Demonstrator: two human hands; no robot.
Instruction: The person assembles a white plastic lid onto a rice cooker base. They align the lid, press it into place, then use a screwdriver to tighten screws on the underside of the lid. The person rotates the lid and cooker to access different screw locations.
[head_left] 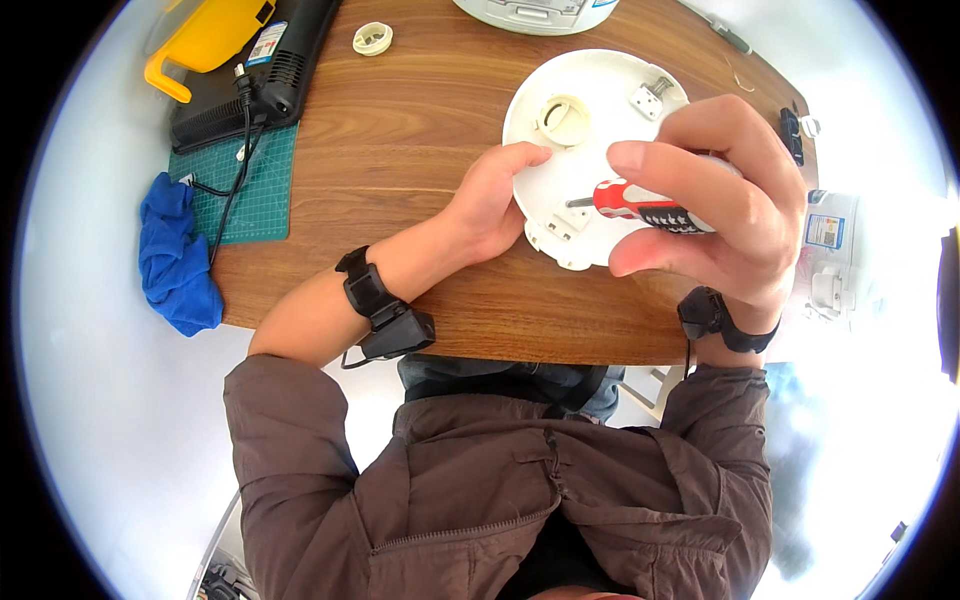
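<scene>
Left edge: crumpled blue cloth [178,255] hung over the table edge, beside a green cutting mat [262,185]; on the mat's far end sat a black box-shaped device with a yellow handle part [245,60] and a black cable [232,170] trailing down across the mat. A small white plastic ring [372,38] lay alone on the brown wooden tabletop [400,150], well apart from the work. Left hand [495,205] was curled against the left rim of the round white plastic disc-shaped cover [590,110], thumb on the rim edge, bracing it rather than closing around it. The cover lay flat near the table's front edge, between the two hands; inside it were a raised round socket [563,120] toward the upper left and a small white bracket with a metal screw [652,97] toward the upper right. Right hand [715,195] was closed around a red-and-black-handled screwdriver [645,205]. Tool's long axis ran roughly left-right, its metal shaft pointing left and meeting the cover near a small tab at its lower middle. Right hand was above the cover and hid its right part. A white rounded appliance body [535,12] stood at the far table edge.
</scene>
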